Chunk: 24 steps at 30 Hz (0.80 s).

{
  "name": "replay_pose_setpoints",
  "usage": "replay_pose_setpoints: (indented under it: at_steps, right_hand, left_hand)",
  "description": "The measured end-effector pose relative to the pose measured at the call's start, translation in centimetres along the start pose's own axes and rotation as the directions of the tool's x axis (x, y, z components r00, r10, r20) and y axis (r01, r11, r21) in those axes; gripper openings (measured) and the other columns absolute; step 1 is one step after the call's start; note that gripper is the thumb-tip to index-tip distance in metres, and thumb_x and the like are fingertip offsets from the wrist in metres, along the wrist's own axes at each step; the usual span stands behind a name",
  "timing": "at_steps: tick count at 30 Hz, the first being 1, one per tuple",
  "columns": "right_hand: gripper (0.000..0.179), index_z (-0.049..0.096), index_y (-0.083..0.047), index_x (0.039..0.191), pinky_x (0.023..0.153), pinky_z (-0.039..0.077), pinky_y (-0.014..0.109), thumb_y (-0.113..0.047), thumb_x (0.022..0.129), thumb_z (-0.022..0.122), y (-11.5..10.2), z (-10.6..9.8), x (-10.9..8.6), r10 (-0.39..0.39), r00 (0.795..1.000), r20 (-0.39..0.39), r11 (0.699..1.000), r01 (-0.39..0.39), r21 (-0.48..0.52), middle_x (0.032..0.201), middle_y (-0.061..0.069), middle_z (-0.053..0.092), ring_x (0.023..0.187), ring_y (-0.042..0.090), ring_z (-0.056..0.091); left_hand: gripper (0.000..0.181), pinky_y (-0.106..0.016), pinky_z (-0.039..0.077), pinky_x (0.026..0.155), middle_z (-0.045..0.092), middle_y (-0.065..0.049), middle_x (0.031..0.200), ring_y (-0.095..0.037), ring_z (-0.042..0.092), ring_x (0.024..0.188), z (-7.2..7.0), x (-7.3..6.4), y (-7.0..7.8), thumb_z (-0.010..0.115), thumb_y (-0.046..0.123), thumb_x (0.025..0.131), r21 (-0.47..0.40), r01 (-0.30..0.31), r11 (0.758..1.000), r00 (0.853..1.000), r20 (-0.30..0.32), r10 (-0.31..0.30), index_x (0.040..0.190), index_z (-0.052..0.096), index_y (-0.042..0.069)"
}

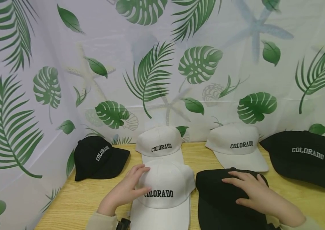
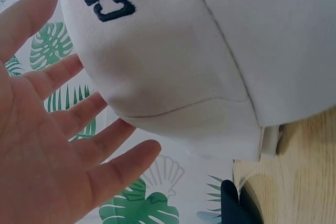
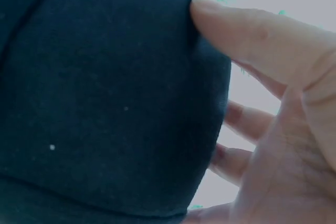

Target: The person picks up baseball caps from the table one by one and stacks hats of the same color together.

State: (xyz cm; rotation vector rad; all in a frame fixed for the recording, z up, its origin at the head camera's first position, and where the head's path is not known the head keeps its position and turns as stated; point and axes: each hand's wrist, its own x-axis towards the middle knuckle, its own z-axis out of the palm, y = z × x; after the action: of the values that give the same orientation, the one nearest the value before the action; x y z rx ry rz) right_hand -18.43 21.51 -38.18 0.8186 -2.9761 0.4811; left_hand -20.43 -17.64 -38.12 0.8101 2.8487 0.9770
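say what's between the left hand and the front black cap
The front white cap lies there, plainest in the head view: the left hand at one side of it, the front black cap at the other.

A plain, pale beige fabric sleeve [image 1: 100, 222] ends at the wrist, behind the bare left fingers [image 1: 139, 171]. Beside that sleeve, on the thumb side of the fingers, sits a small, blocky, black wrist-worn piece [image 1: 123, 224]. Behind the bare right fingers [image 1: 239, 182] is a matching beige fabric sleeve [image 1: 302, 225]; a dark wrist-worn piece [image 1: 273, 226] beside it is mostly cut off.
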Motion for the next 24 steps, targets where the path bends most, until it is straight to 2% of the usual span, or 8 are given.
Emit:
replay_pose_setpoints:
  at_steps: [6, 12, 17, 21, 24]
  right_hand:
    - [0.059, 0.052, -0.024, 0.119, 0.074, 0.024, 0.071, -0.016, 0.066, 0.076, 0.34, 0.08, 0.13, -0.006, 1.000, 0.007, 1.000, 0.006, 0.012, 0.125, 0.011, 0.044, 0.112, 0.034, 0.040]
    - [0.059, 0.052, -0.022, 0.119, 0.073, 0.026, 0.069, -0.013, 0.066, 0.076, 0.62, 0.17, 0.01, 0.009, 1.000, 0.010, 1.000, -0.009, -0.020, 0.122, 0.009, 0.046, 0.110, 0.032, 0.043]
    - [0.059, 0.052, -0.022, 0.118, 0.072, 0.027, 0.069, -0.012, 0.065, 0.077, 0.85, 0.11, -0.14, 0.016, 1.000, -0.002, 1.000, -0.016, -0.022, 0.121, 0.009, 0.046, 0.109, 0.031, 0.044]
    - [0.060, 0.051, -0.021, 0.118, 0.072, 0.028, 0.068, -0.012, 0.065, 0.077, 0.83, 0.10, -0.13, 0.020, 1.000, 0.007, 1.000, -0.020, -0.018, 0.121, 0.010, 0.046, 0.107, 0.031, 0.045]
    - [0.060, 0.051, -0.021, 0.119, 0.072, 0.027, 0.068, -0.012, 0.065, 0.077, 0.76, 0.11, -0.11, 0.027, 1.000, 0.014, 0.999, -0.027, -0.018, 0.121, 0.011, 0.045, 0.107, 0.031, 0.046]
  left_hand:
    - [0.057, -0.047, 0.028, 0.095, 0.028, -0.016, 0.134, -0.031, 0.026, 0.123, 0.02, -0.06, -0.09, 0.061, 0.034, 0.083, 0.000, 0.003, 1.000, 1.000, -0.003, -0.003, 0.129, 0.040, 0.008]
    - [0.057, -0.048, 0.028, 0.095, 0.028, -0.015, 0.135, -0.031, 0.026, 0.123, 0.04, -0.09, -0.03, 0.061, 0.035, 0.083, -0.005, 0.009, 1.000, 1.000, 0.000, -0.009, 0.129, 0.039, 0.008]
    - [0.056, -0.048, 0.028, 0.095, 0.029, -0.016, 0.134, -0.032, 0.027, 0.122, -0.06, -0.04, -0.05, 0.061, 0.033, 0.083, -0.003, -0.014, 1.000, 1.000, -0.009, 0.014, 0.128, 0.040, 0.007]
    - [0.053, -0.048, 0.028, 0.095, 0.030, -0.018, 0.133, -0.032, 0.030, 0.121, -0.35, -0.06, -0.37, 0.060, 0.032, 0.084, -0.039, -0.036, 0.999, 0.999, -0.015, 0.035, 0.126, 0.041, 0.004]
    - [0.049, -0.047, 0.028, 0.095, 0.034, -0.016, 0.130, -0.030, 0.034, 0.119, -0.65, -0.19, -0.87, 0.059, 0.029, 0.085, -0.087, -0.028, 0.996, 0.999, -0.020, 0.027, 0.124, 0.042, 0.003]
